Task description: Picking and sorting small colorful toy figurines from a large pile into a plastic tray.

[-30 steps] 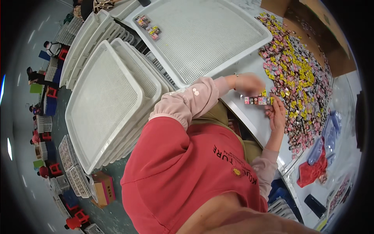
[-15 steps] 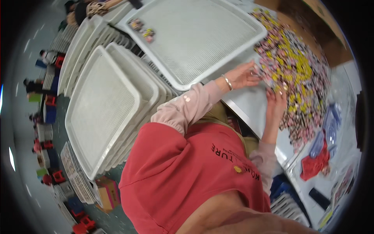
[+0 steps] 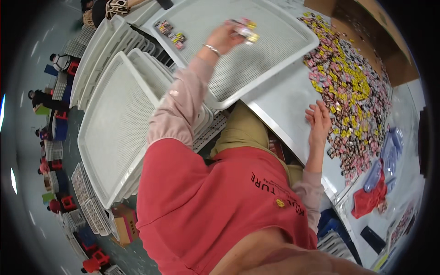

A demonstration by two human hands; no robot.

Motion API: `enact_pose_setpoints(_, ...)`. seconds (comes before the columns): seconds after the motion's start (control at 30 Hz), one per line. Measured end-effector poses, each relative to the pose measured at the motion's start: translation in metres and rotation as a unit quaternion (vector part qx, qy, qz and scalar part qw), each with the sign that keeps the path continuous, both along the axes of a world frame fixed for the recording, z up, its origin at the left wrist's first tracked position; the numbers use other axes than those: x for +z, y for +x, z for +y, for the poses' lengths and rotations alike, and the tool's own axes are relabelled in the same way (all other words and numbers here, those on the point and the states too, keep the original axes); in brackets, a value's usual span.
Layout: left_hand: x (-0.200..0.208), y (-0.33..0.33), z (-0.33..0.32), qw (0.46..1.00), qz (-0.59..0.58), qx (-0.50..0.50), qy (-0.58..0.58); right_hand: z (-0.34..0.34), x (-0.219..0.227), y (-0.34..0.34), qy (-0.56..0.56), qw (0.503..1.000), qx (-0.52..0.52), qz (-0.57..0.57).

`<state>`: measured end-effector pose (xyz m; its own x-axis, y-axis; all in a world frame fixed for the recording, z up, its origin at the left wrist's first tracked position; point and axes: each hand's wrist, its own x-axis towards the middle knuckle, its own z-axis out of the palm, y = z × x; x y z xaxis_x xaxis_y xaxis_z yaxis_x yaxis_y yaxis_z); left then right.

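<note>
My left hand point(image 3: 223, 38) is raised over a white mesh-bottomed tray point(image 3: 256, 68), its fingers closed on a cluster of small pink and yellow pieces point(image 3: 244, 30). Motion blurs the cluster, and I cannot make out what kind of pieces they are. Two small groups of similar pieces point(image 3: 177, 40) lie in the tray's far left corner. My right hand point(image 3: 319, 120) rests above the metal table point(image 3: 275, 103) with fingers apart and nothing in them. Beside it spreads a large heap of small flat pieces point(image 3: 350, 87) in yellow, pink and black.
White trays point(image 3: 119, 123) stand stacked to the left. An open cardboard box point(image 3: 389, 41) borders the heap at the far right. A red cloth point(image 3: 369, 197), purple plastic point(image 3: 389, 151) and a dark object point(image 3: 373, 239) lie at the right. Other people work along the left.
My left hand has swung from the heap's edge, left and away over the tray, carrying a cluster of pieces. My right hand has stayed by the heap, its fingers now apart.
</note>
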<state>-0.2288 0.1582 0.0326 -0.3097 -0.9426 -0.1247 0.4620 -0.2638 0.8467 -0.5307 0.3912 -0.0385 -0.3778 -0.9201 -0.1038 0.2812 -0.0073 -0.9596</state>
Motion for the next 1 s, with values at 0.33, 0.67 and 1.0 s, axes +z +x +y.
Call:
enact_pose_setpoints(0.33,-0.035,0.236,-0.082,0.875,-0.314,0.343,0.132,0.001,-0.015,0.018,0.053,0.996,0.074,0.001)
enact_pose_setpoints(0.67,-0.022,0.22,-0.083,0.547,-0.8,0.243,0.048,0.006,-0.014,0.028,0.079,0.992,0.091,0.026)
enact_pose_setpoints(1.0,-0.038,0.323,-0.104,0.286,-0.946,0.025,-0.151,0.011,-0.001,0.045,0.048,0.988,0.134,0.068)
